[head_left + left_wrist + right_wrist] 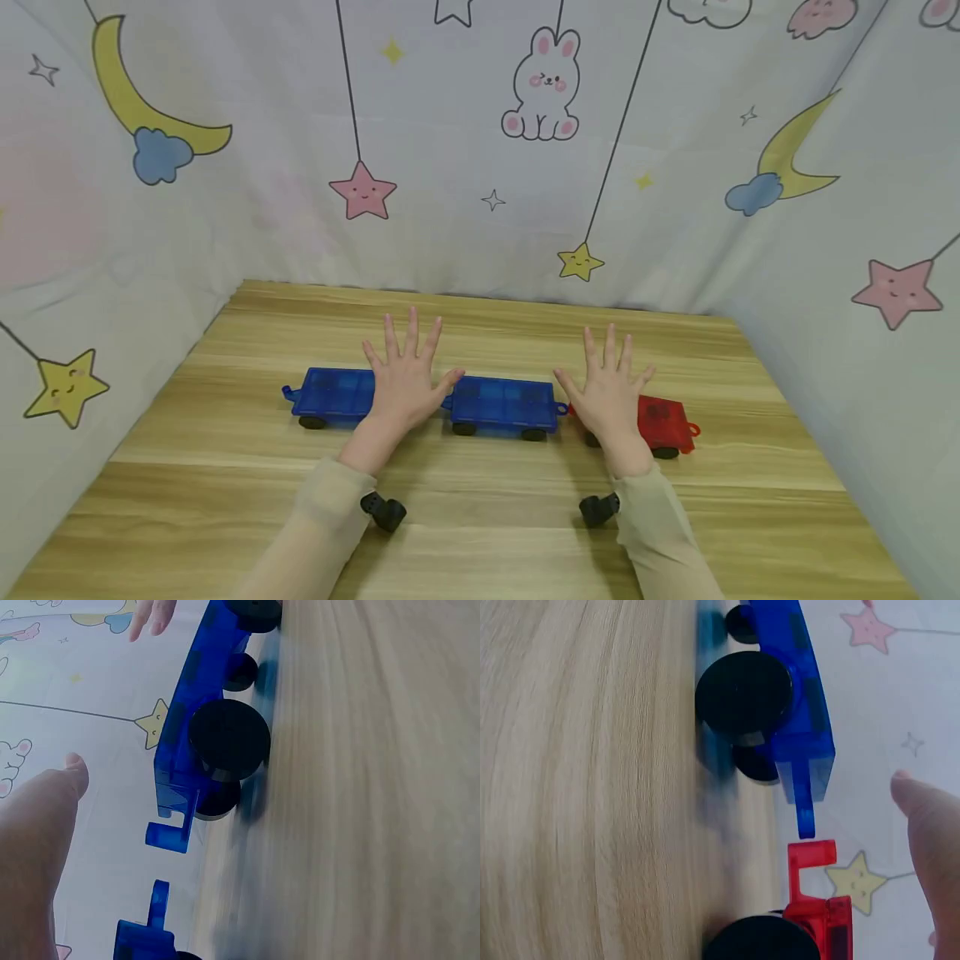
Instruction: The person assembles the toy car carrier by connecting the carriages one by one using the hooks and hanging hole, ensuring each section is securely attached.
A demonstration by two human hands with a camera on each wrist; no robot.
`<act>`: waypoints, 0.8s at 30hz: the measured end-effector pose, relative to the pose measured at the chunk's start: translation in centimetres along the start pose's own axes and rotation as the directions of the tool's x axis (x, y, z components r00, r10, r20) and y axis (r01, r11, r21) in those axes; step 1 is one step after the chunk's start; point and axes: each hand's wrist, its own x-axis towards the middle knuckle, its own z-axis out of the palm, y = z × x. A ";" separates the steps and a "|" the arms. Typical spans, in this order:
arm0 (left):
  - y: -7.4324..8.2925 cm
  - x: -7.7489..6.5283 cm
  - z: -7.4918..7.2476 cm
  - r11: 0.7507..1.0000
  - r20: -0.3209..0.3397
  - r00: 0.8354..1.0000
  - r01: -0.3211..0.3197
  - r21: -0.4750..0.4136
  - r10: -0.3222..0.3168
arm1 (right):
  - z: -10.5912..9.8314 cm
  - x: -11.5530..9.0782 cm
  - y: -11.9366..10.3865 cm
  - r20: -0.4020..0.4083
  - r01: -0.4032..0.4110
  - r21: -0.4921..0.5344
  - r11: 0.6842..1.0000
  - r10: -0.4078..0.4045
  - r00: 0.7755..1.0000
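My left hand (405,383), fingers spread, is over the right end of a blue translucent toy train car (333,393), hiding it. A second blue train car (504,403) sits in the middle, between both hands. My right hand (609,395), also spread wide, covers the left part of a red toy train car (663,423). Neither hand holds anything. In the left wrist view, the middle car's hook (166,836) and the left car's loop (158,904) are apart. A small gap separates the blue loop (803,802) from the red hook (811,855) in the right wrist view.
All three cars stand in a row on black wheels on a wood-grain table (480,517). A white curtain (450,108) printed with stars, moons and a bunny encloses the back and sides. Small black devices (384,512) are worn at both wrists.
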 end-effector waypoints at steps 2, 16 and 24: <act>0.0 0.1 0.0 1.000 0.004 1.000 -0.009 -0.018 0.009 | 0.0 0.0 0.2 0.000 0.008 0.005 1.000 -0.008 1.000; 0.8 0.5 0.4 0.991 0.043 0.997 -0.064 -0.113 0.069 | -0.7 0.0 3.5 0.003 -0.040 0.059 0.997 0.040 0.999; 1.7 0.5 0.8 0.980 0.060 0.990 -0.114 -0.165 0.126 | -1.0 -0.5 5.2 -0.011 -0.070 0.071 0.995 0.071 0.997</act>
